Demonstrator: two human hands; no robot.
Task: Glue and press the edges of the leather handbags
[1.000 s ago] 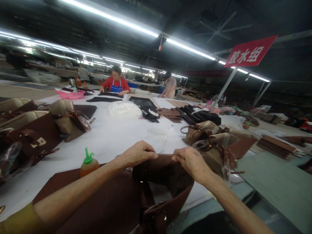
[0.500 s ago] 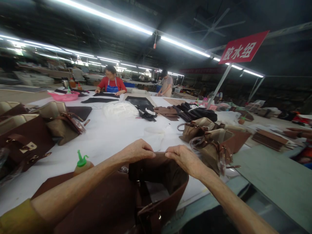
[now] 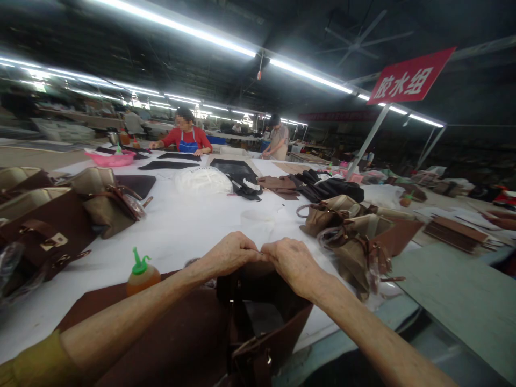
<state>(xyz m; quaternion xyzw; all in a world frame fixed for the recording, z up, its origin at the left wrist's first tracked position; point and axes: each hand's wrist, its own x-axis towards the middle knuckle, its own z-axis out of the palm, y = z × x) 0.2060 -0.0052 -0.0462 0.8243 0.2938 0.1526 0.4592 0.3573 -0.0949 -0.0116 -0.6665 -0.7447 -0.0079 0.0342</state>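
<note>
Pinching the far rim of the brown handbag (image 3: pixel 288 332) between closed thumbs and fingers, we held our left hand (image 3: pixel 231 251) and right hand (image 3: pixel 292 264) close together; its open mouth lay below them, a green-capped squeeze bottle (image 3: pixel 143 278) standing leftward.

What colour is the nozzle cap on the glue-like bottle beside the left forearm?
The cap is bright green, seen best in the head view.
</note>
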